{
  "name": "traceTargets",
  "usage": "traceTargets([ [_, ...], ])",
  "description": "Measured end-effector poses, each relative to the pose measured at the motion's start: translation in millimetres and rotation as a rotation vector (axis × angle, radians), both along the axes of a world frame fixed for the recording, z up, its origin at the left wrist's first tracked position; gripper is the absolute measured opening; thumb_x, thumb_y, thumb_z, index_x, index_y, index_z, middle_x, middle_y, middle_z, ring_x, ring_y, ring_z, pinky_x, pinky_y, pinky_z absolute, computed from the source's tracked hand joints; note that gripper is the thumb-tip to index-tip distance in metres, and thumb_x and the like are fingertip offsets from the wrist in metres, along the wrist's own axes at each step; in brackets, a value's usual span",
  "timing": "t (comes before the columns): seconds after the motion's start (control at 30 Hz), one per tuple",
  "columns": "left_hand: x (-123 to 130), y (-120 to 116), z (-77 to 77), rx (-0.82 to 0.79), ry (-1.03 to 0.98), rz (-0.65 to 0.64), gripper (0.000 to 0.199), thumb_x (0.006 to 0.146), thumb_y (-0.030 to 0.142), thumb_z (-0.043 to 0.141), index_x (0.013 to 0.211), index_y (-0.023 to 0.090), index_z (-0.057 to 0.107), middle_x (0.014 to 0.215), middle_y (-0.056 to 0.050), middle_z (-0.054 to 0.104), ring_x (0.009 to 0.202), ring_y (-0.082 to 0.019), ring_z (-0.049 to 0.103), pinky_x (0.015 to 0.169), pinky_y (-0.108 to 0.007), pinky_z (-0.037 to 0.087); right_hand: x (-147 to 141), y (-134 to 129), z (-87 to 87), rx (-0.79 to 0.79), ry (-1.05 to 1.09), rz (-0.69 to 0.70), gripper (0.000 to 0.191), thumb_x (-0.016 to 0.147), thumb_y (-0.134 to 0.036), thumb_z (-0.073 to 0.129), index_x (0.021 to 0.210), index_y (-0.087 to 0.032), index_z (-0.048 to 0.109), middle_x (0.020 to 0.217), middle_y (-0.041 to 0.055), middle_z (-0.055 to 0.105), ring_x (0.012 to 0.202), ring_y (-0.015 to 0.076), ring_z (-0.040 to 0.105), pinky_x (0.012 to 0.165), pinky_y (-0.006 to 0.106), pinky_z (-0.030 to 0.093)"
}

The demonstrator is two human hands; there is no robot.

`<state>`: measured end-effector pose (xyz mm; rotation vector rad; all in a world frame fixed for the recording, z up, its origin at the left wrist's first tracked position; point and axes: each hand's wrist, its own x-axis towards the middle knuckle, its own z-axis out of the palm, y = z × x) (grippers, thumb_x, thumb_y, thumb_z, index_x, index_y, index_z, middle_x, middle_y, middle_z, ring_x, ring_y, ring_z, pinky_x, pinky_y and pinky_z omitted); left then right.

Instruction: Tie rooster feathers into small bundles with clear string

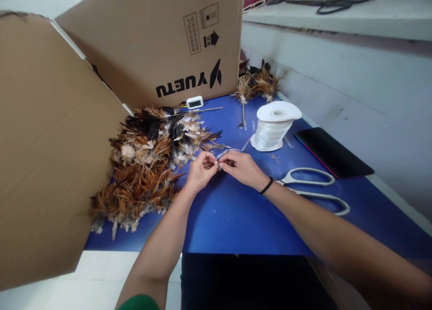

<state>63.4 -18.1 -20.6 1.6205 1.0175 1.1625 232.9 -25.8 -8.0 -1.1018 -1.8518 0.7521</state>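
Note:
My left hand (201,171) and my right hand (243,167) meet fingertip to fingertip over the blue table, both closed in a pinch. A thin translucent ribbon (245,144) runs from a white spool (272,129) to the fingertips of my right hand. Something small sits in the left pinch; the fingers mostly hide it and I cannot make out its kind. Left of my hands lies a large pile of brown, black and white feathers (145,152), its right edge close behind the left fingers. White-handled scissors (305,171) lie partly under my right forearm.
A dark tablet or phone (334,151) lies at the right table edge (391,202). Cardboard boxes (135,40) wall off the back and left. A small white digital display (195,102), a thin stick (212,109) and more feathers (265,83) are at the back. Black scissors (337,3) rest on a ledge.

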Motion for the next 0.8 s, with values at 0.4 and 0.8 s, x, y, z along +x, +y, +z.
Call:
traceTargets([
  [0.4, 2, -3, 1.9, 0.065, -0.023, 0.052, 0.03, 0.071, 0.022, 0.071, 0.089, 0.019, 0.047, 0.076, 0.002, 0.063, 0.071, -0.01, 0.066, 0.07, -0.024, 0.055, 1, 9, -5.5, -0.258, 0.146, 0.043, 0.014, 0.073, -0.025, 0.057, 0.075, -0.017, 0.069, 0.074, 0.0025, 0.069, 0.069, 0.0155, 0.06, 0.068, 0.031, 0.046],
  [0.8, 5, -6, -0.3, 0.08, 0.023, 0.094, 0.032, 0.073, 0.021, 0.068, 0.095, 0.02, 0.046, 0.078, 0.001, 0.064, 0.07, -0.011, 0.067, 0.069, -0.023, 0.055, 2, 15, -8.3, -0.331, 0.151, 0.09, 0.013, 0.071, -0.028, 0.057, 0.067, -0.017, 0.063, 0.062, -0.0015, 0.059, 0.06, 0.0124, 0.051, 0.064, 0.028, 0.042],
])
